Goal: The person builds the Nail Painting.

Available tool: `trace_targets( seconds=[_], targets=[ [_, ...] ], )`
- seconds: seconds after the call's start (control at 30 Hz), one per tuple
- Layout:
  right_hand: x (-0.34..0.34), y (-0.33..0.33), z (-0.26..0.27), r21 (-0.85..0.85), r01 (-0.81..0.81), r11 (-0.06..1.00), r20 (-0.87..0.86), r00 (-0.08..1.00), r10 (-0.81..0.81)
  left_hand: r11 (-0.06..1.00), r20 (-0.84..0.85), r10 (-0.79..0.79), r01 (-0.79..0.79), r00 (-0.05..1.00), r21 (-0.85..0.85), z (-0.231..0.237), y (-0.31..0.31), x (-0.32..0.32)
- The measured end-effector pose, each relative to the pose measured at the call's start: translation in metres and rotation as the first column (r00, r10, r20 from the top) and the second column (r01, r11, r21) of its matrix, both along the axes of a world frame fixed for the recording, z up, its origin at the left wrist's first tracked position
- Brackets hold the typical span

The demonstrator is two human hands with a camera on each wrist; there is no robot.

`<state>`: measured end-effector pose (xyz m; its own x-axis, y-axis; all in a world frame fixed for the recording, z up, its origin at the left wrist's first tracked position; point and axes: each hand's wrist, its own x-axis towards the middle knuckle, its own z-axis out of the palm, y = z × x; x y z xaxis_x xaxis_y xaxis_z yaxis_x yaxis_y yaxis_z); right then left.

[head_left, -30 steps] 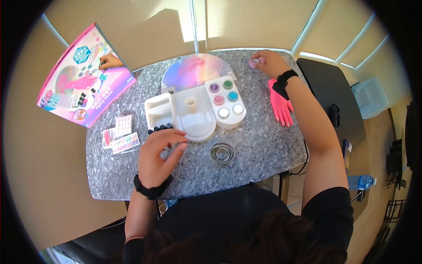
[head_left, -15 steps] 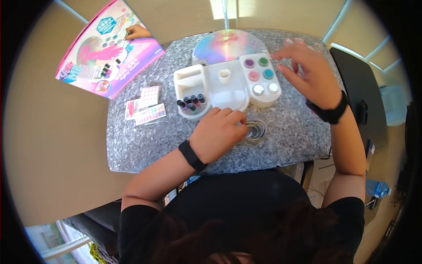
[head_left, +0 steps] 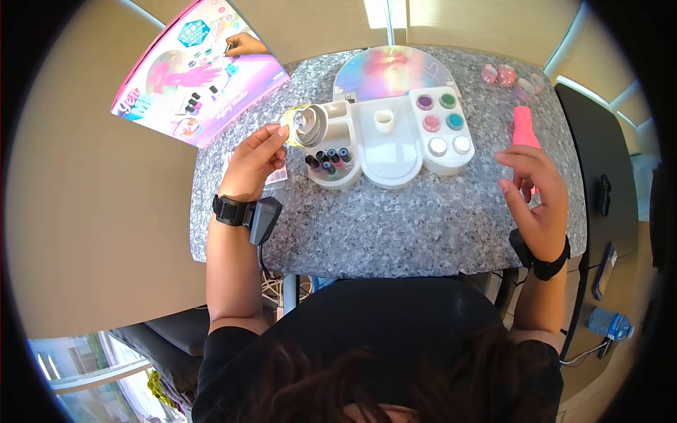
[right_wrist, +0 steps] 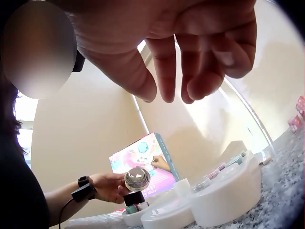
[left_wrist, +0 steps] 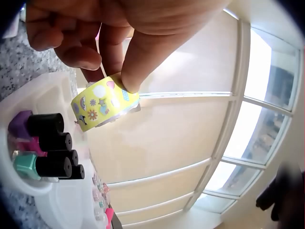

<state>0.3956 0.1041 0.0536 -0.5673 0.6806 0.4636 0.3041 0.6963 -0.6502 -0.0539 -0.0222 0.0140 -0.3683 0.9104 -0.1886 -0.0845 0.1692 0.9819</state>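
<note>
A yellow sticker roll (left_wrist: 97, 103), printed with flowers and rainbows, is pinched between the thumb and fingers of my left hand (head_left: 252, 161). It is held up over the left compartment of the white tray (head_left: 390, 173). In that compartment several black-capped nail polish bottles (head_left: 328, 163) stand grouped together. My right hand (head_left: 539, 190) hovers at the table's right side with fingers loosely bent and nothing in them. Beneath it, partly covered in the head view, lies a pink model hand (head_left: 522, 127).
Coloured pots (head_left: 431, 123) fill the tray's right section, and a holographic half-round panel (head_left: 395, 70) stands behind. A nail art box (head_left: 201, 77) is at the back left. Small pink rolls (head_left: 506, 75) sit at the back right. Sticker sheets (head_left: 276, 175) lie partly behind my left hand.
My left hand has picked up the sticker roll from the table in front of the tray and carried it left and up. My right hand has come back from the far right toward me.
</note>
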Motion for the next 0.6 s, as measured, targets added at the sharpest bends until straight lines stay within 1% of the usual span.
trace_targets(
  seconds=[0.07, 0.13, 0.2, 0.33, 0.43, 0.5, 0.53, 0.6],
  targets=[
    [0.006, -0.003, -0.007, 0.016, 0.039, 0.999, -0.055, 0.998, -0.038, 0.999, 0.071, 0.011, -0.008, 0.997, -0.040, -0.007, 0.003, 0.001],
    [0.012, -0.006, -0.013, 0.003, 0.062, 0.998, -0.065, 0.996, -0.061, 0.999, 0.070, -0.003, 0.007, 0.998, -0.053, -0.011, 0.007, -0.003],
    [0.017, -0.006, -0.016, -0.004, 0.079, 0.997, -0.072, 0.994, -0.079, 0.993, 0.115, -0.053, 0.065, 0.992, -0.103, -0.011, 0.012, -0.007],
    [0.025, -0.007, -0.022, -0.034, 0.113, 0.993, -0.049, 0.992, -0.115, 0.986, 0.101, -0.070, 0.084, 0.992, -0.145, -0.012, 0.018, -0.011],
    [0.027, -0.009, -0.027, -0.046, 0.133, 0.990, -0.063, 0.989, -0.136, 0.980, 0.076, -0.048, 0.062, 0.996, -0.188, -0.008, 0.021, -0.010],
    [0.028, -0.008, -0.029, -0.051, 0.143, 0.988, -0.076, 0.986, -0.147, 0.970, 0.070, -0.185, 0.193, 0.980, -0.146, 0.000, 0.021, -0.012],
    [0.029, -0.008, -0.030, -0.042, 0.146, 0.988, -0.076, 0.986, -0.149, 0.970, 0.069, -0.185, 0.194, 0.980, -0.148, 0.001, 0.022, -0.014],
    [0.029, -0.009, -0.032, -0.035, 0.152, 0.988, -0.077, 0.985, -0.154, 0.951, -0.102, -0.266, 0.244, 0.959, -0.189, 0.000, 0.025, -0.017]
  ],
)
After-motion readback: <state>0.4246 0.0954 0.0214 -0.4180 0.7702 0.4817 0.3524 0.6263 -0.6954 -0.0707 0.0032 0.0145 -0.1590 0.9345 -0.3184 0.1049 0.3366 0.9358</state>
